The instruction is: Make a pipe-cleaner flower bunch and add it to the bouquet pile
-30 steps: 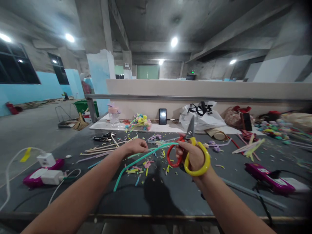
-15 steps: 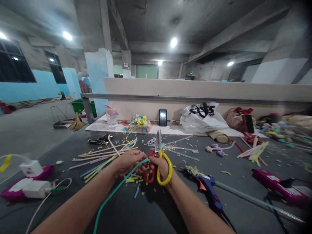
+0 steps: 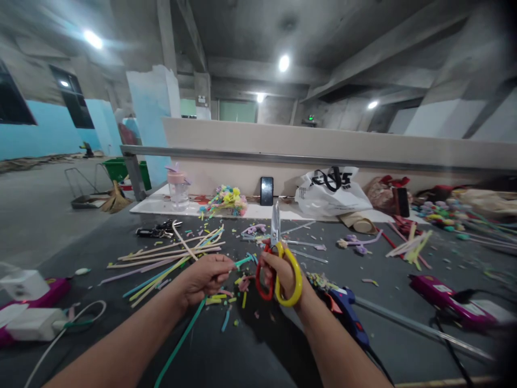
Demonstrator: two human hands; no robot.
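My left hand (image 3: 208, 277) pinches a green fuzzy strip (image 3: 181, 339), whose short end sticks out to the right while its long part hangs toward the near edge. In my right hand (image 3: 280, 272) are scissors (image 3: 275, 226) with one red and one yellow handle, blades pointing up and away. The strip's tip lies just left of the scissor handles. Behind my left hand, a spread of pale, yellow and blue strips (image 3: 161, 256) rests on the dark table (image 3: 133, 355). Small cut bits (image 3: 216, 299) are scattered below and between the hands.
A blue glue gun (image 3: 349, 318) lies right of my right forearm, near a magenta power strip (image 3: 448, 302). White plugs (image 3: 36, 323) sit at the left. Along the back stand a cup (image 3: 177, 188), a phone (image 3: 266, 191) and a white bag (image 3: 333, 194).
My hands have moved apart, the right one shifting right with the scissors. The green strip's end now shows between them. The whole view has shifted slightly.
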